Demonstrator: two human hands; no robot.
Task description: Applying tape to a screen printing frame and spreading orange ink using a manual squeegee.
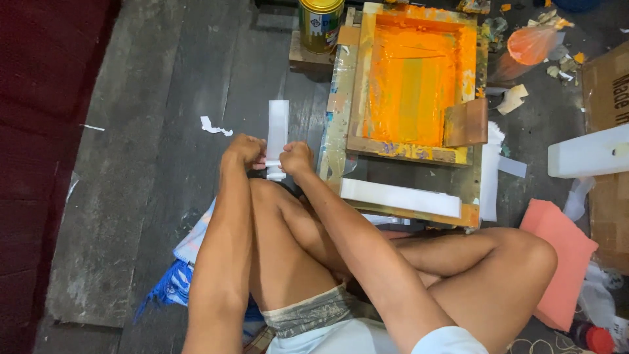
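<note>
- White paper strip [278,128] was pinched at its lower end betw. both hands, standing up and away from the knuckles, over the dark plank floor [151,131].
- Left hand [244,151] was curled shut on the strip's near end, thumb side pressed to the paper.
- Right hand [296,158] was likewise closed on the same end, just beside the left hand, fists nearly touching; a short white bit of strip showed below them.
- Both forearms ran back toward the camera over the person's bent bare knees; person sat cross-legged on the floor, light shorts at frame bottom.
- Small torn white scrap [215,127] lay on the floor just beyond & outward of the left hand.
- Just to the outer side of the right hand: wooden printing frame [359,85] w/ thick orange ink [409,85] spread inside, a brown squeegee block [466,122] leaning at its near corner.
- Long white strip [400,196] lay flat along the frame board's near edge, near the right forearm.
- Gold-lidded paint can [320,23] stood well beyond the hands, next to the frame's far corner.
- Farther out past the frame: orange plastic bag [532,42], white rectangular block [586,154], cardboard box [606,92], pink foam pad [560,255] by the right knee.
- Blue-white cloth [177,278] lay under the left leg, on the near side of the left hand.
</note>
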